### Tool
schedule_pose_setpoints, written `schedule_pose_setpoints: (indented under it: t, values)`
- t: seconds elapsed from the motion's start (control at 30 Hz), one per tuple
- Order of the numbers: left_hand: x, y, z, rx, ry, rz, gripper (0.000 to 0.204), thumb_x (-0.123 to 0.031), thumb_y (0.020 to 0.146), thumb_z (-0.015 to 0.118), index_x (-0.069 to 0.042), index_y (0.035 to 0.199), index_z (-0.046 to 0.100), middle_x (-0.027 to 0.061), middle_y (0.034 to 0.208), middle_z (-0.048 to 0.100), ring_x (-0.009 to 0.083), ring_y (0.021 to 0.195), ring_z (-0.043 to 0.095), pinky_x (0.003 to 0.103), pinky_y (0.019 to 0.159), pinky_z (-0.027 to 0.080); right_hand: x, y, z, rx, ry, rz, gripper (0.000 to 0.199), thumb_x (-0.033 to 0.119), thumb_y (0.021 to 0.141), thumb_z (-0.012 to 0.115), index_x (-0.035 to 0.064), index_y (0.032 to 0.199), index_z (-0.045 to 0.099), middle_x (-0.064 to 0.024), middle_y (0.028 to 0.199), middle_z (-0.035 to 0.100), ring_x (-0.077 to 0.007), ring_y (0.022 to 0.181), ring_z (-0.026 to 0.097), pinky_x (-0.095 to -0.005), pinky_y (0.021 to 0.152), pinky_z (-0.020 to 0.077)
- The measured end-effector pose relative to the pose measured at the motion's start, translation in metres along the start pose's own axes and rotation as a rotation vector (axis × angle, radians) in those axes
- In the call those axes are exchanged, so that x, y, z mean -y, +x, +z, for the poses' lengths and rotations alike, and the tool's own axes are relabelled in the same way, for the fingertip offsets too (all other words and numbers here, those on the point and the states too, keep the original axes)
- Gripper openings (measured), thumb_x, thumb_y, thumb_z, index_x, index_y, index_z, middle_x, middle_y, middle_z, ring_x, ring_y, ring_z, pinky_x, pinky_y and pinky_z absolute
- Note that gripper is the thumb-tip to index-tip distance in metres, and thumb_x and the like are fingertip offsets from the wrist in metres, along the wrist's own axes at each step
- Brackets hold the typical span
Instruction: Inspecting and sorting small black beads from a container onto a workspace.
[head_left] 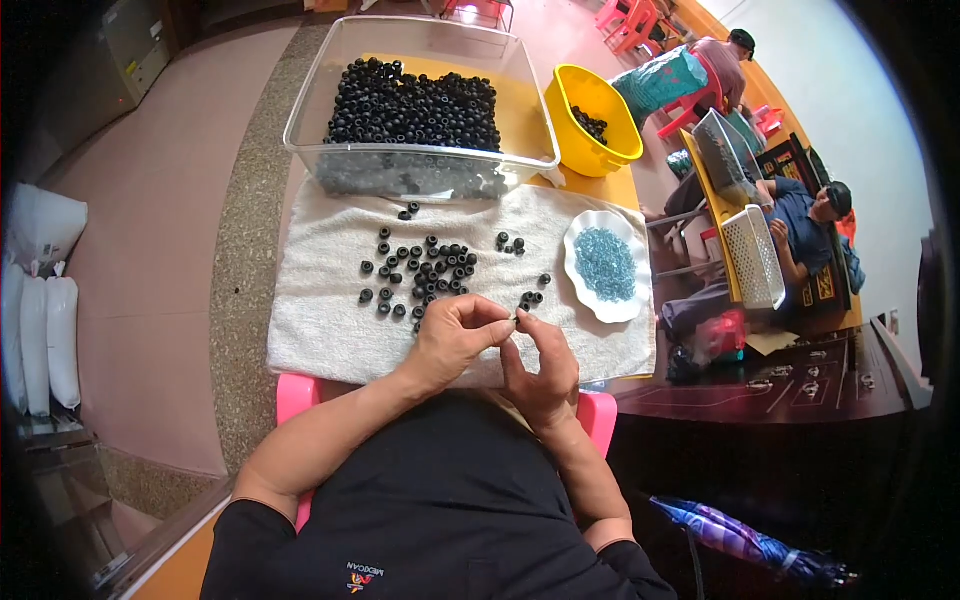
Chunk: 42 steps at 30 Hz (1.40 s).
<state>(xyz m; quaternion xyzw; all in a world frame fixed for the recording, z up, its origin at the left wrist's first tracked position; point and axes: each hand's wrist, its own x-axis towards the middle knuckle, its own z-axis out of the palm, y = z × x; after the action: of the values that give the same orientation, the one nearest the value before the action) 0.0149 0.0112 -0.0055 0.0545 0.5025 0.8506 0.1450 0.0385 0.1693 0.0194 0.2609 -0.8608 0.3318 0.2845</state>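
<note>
Grips (455, 335) (545, 370) meet at dark piece (517, 320); shirt (440, 480) lettered.

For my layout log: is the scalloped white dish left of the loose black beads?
No, the white dish sits right of the loose black beads on the white towel.

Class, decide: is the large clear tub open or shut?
Open: the clear tub has no lid on; its black beads lie exposed.

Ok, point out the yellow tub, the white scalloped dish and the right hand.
Yellow tub (577, 150): head view, on its near outer wall.
White scalloped dish (611, 312): head view, on its near rim.
Right hand (545, 376): head view, on the middle of the hand.
</note>
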Motion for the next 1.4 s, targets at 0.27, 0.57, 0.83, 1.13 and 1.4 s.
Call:
schedule_pose_setpoints:
  t: [0.27, 0.57, 0.83, 1.13, 1.4]
  values:
    - [-0.001, -0.003, 0.005, -0.104, -0.019, 0.044, 0.013, -0.008, 0.088, 0.071, 0.002, 0.096, 0.07, 0.0054, 0.086, 0.07, 0.0082, 0.078, 0.063, 0.023, 0.073, 0.052, -0.001, 0.002, 0.017, -0.14, -0.038, -0.061, 0.039, -0.005, 0.073, 0.075, -0.0009, 0.108, 0.06, -0.0192, 0.095, 0.068, -0.0323, 0.08, 0.067, -0.0369, 0.069, 0.0548]
    - [0.006, -0.005, 0.005, -0.171, -0.021, 0.116, 0.011, -0.007, 0.088, 0.071, 0.002, 0.094, 0.07, 0.0064, 0.087, 0.071, 0.0077, 0.078, 0.064, 0.022, 0.071, 0.052, -0.001, 0.011, 0.016, -0.111, -0.034, -0.096, 0.026, -0.005, 0.072, 0.074, 0.002, 0.094, 0.063, -0.0185, 0.091, 0.068, -0.0297, 0.073, 0.067, -0.0347, 0.062, 0.0546]
    - [0.003, -0.006, 0.009, -0.179, 0.025, 0.104, 0.004, -0.001, 0.087, 0.071, 0.001, 0.09, 0.069, 0.0053, 0.084, 0.07, 0.0076, 0.075, 0.063, 0.022, 0.07, 0.052, -0.003, 0.014, 0.006, -0.066, -0.005, -0.132, 0.019, -0.007, 0.07, 0.073, 0.0014, 0.083, 0.062, -0.0206, 0.088, 0.069, -0.0305, 0.076, 0.071, -0.0339, 0.065, 0.0568]
    - [0.005, -0.006, 0.011, -0.222, -0.045, 0.129, 0.004, -0.001, 0.087, 0.07, 0.001, 0.09, 0.069, 0.0055, 0.083, 0.07, 0.0086, 0.075, 0.064, 0.023, 0.071, 0.052, -0.004, 0.01, 0.016, -0.087, 0.031, -0.063, 0.035, -0.007, 0.069, 0.075, -0.0002, 0.099, 0.059, -0.0168, 0.09, 0.069, -0.0316, 0.08, 0.07, -0.0362, 0.069, 0.0568]
    - [0.007, -0.008, 0.011, -0.231, -0.067, 0.097, 0.005, -0.001, 0.086, 0.071, 0.001, 0.091, 0.069, 0.0063, 0.082, 0.07, 0.0098, 0.074, 0.064, 0.023, 0.071, 0.052, -0.002, 0.016, 0.011, -0.1, 0.001, -0.116, 0.039, -0.006, 0.069, 0.075, 0.0005, 0.103, 0.056, -0.0186, 0.093, 0.066, -0.0354, 0.08, 0.066, -0.0426, 0.076, 0.0561]
